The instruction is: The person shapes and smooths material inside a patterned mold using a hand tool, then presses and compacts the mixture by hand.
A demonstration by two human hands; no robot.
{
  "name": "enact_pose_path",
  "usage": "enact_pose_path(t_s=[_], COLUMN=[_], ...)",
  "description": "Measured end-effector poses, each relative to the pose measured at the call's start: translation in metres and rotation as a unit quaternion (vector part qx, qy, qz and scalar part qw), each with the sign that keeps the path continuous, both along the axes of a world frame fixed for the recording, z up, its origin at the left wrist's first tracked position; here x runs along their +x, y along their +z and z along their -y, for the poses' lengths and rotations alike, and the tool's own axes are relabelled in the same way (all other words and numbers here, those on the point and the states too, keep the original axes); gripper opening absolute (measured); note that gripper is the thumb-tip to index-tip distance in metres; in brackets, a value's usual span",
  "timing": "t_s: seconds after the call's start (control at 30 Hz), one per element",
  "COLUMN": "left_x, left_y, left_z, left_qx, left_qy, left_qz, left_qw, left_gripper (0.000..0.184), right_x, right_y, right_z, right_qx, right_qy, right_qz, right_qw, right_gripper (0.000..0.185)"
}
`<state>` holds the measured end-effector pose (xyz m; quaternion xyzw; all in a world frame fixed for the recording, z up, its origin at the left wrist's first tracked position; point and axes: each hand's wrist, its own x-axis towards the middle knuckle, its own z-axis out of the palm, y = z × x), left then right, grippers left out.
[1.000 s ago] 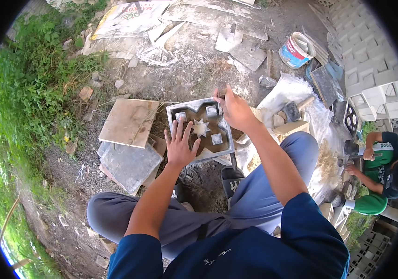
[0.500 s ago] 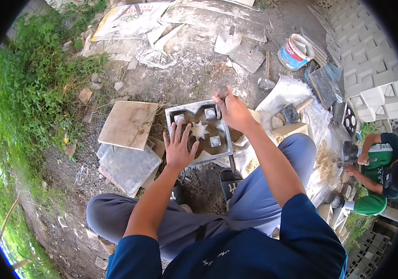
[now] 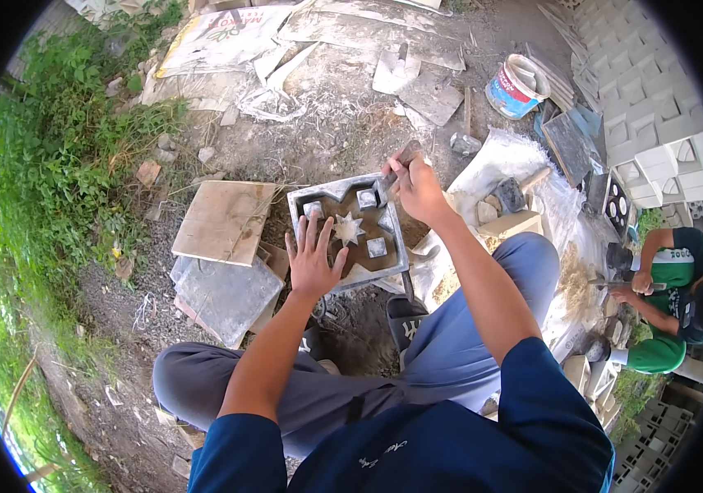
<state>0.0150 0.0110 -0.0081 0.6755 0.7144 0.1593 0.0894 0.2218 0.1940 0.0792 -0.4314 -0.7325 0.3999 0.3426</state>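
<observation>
A square grey metal mould (image 3: 400,242) lies on the ground before me, with a star-shaped piece and several small block-shaped pieces standing inside it among brown material. My left hand (image 3: 315,259) rests on its left side, fingers spread, the fingertips reaching over the inside. Closed around a short, dark, stick-like tool (image 3: 410,152), my right hand (image 3: 419,193) is at the mould's upper right corner. The tool slants down to the left toward that corner; its lower end is partly hidden by my fingers. A bar-like handle (image 3: 408,286) sticks out at the mould's lower right corner.
Flat boards (image 3: 224,222) are stacked on the left. To the right are a white sack (image 3: 499,156) with stones and a paint bucket (image 3: 517,86). Pale blocks (image 3: 655,99) are piled at the far right. Nearby a person in green (image 3: 668,271) works with a tool.
My right hand has shifted slightly down and right, and the tool in it now shows more, tilted to the left. My left hand stays nearly in place on the mould.
</observation>
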Motion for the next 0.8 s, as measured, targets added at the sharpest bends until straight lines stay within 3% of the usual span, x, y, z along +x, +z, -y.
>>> enact_pose_path(t_s=[0.13, 0.27, 0.3, 0.37, 0.43, 0.5, 0.6, 0.8], left_x=[-0.002, 0.001, 0.001, -0.001, -0.002, 0.000, 0.000, 0.000], left_y=[-0.001, -0.001, -0.001, -0.002, -0.002, -0.001, 0.000, -0.002], left_z=[0.002, 0.000, 0.000, -0.001, 0.001, 0.001, -0.001, 0.000], left_qx=[-0.015, -0.003, -0.006, -0.003, -0.007, -0.003, -0.009, 0.004], left_qy=[0.011, 0.003, 0.006, 0.009, 0.009, 0.008, 0.009, 0.007], left_qz=[-0.002, 0.004, 0.000, -0.009, -0.003, 0.003, -0.013, 0.002], left_qw=[1.000, 1.000, 1.000, 1.000, 1.000, 1.000, 1.000, 1.000], left_gripper=[0.074, 0.074, 0.074, 0.073, 0.073, 0.074, 0.074, 0.072], right_x=[0.003, 0.002, 0.002, 0.003, 0.002, 0.001, 0.003, 0.002], right_y=[0.019, -0.021, 0.005, 0.013, 0.007, 0.004, 0.005, -0.005], right_z=[0.013, 0.001, 0.005, 0.012, 0.017, 0.015, 0.011, 0.012], right_qx=[0.023, -0.012, -0.049, -0.013, 0.015, -0.062, 0.007, -0.004], right_qy=[-0.011, -0.027, -0.033, -0.033, -0.026, -0.016, 0.002, 0.030], right_qz=[-0.065, -0.009, -0.015, -0.031, -0.039, 0.009, 0.002, 0.053], right_qw=[0.998, 1.000, 0.998, 0.999, 0.999, 0.998, 1.000, 0.998], right_gripper=[0.014, 0.014, 0.015, 0.016, 0.017, 0.017, 0.016, 0.017])
